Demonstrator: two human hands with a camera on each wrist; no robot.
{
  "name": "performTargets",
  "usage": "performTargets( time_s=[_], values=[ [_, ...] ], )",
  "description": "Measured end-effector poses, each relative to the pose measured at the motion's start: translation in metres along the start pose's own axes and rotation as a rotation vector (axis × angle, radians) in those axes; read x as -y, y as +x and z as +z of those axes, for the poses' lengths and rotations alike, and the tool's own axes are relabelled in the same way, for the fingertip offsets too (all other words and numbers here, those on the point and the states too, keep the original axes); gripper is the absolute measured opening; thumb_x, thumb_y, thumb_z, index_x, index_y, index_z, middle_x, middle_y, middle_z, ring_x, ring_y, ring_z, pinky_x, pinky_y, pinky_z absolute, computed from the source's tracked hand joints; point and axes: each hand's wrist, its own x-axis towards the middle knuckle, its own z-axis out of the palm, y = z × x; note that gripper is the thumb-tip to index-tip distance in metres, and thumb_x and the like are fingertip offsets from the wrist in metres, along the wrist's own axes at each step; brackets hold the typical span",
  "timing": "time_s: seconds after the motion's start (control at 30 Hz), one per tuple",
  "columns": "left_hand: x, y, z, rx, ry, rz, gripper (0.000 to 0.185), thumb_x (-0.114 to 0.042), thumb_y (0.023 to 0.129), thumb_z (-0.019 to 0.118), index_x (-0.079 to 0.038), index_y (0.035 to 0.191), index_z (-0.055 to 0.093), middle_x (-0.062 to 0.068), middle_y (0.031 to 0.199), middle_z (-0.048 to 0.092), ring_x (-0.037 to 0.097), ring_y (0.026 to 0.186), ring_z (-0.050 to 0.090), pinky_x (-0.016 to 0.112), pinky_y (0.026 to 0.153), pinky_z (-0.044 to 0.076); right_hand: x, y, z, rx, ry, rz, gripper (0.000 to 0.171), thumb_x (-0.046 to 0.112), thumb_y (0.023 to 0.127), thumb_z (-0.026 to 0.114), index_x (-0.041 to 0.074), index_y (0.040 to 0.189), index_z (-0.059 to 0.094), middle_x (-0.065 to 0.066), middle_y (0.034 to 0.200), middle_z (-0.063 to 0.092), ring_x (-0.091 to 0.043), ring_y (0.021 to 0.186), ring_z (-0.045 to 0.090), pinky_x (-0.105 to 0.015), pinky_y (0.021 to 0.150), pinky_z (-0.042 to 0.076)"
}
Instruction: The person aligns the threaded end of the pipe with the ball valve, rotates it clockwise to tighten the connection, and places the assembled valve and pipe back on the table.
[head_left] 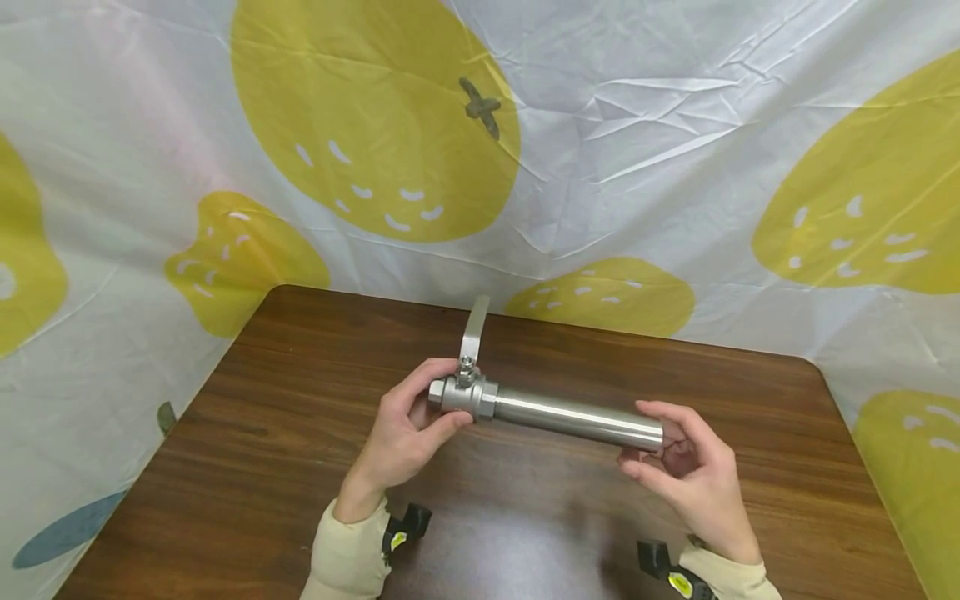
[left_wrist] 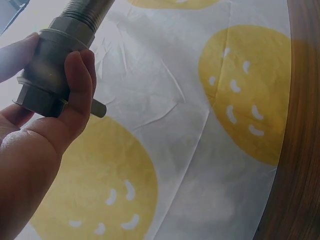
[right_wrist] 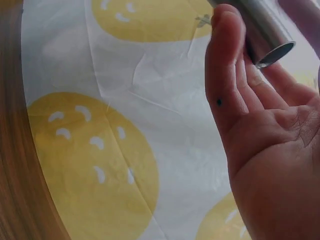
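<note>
A metal ball valve (head_left: 461,395) with a flat lever handle (head_left: 474,333) pointing away is held by my left hand (head_left: 397,433), thumb and fingers curled round its body. From the valve's right end runs a straight steel pipe (head_left: 577,418), joined to it. Threads (left_wrist: 86,15) show beside the valve's hex collar in the left wrist view. My right hand (head_left: 693,458) holds the pipe's far end between thumb and fingers. That end's open rim (right_wrist: 277,54) shows in the right wrist view. Valve and pipe are held above the table.
Below lies a brown wooden table (head_left: 300,375) with rounded far corners. A white cloth with yellow fruit prints (head_left: 375,125) hangs behind and at both sides. Dark camera mounts (head_left: 408,525) are strapped at both wrists, over cream sleeves (head_left: 348,550).
</note>
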Motion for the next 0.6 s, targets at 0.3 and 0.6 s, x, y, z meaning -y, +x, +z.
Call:
performTargets(
  time_s=[0.3,0.6],
  values=[
    [-0.002,-0.001,-0.004,0.012,-0.008,-0.011,0.044,0.009,0.082,0.069,0.011,0.121,0.050,0.032,0.118,0.055,0.013,0.107,0.058,0.021,0.087,0.052,0.000,-0.002,0.000,0.074,0.080,-0.085,0.056,-0.035,0.072,0.057,-0.024,0.124,0.037,-0.013,0.105,0.071,-0.020,0.084,0.072,-0.027,0.069,0.059],
    [-0.004,-0.001,-0.003,0.027,-0.001,-0.008,0.044,0.010,0.082,0.069,0.010,0.121,0.050,0.030,0.118,0.056,0.014,0.107,0.058,0.022,0.087,0.052,0.007,0.010,0.005,0.039,0.012,-0.244,0.043,-0.020,0.071,0.073,-0.025,0.109,0.052,-0.027,0.120,0.060,-0.026,0.113,0.060,-0.020,0.085,0.051]
  ],
)
